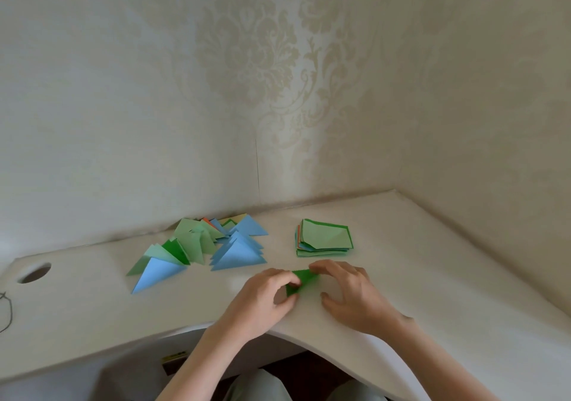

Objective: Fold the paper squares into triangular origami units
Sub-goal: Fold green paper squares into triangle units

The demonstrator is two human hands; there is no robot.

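A small dark green paper piece lies folded on the white desk between my hands. My left hand pinches its left part with curled fingers and thumb. My right hand arches over its right end, with the fingertips on the paper's top corner and the thumb resting on the desk. A stack of paper squares, light green on top with a dark green border, sits just behind my hands. A heap of folded triangles in blue and green lies to the left.
The desk stands in a corner, with patterned walls behind and to the right. A round cable hole is at the far left, and a dark cord hangs near the left edge. The desk's front edge curves inward above my lap.
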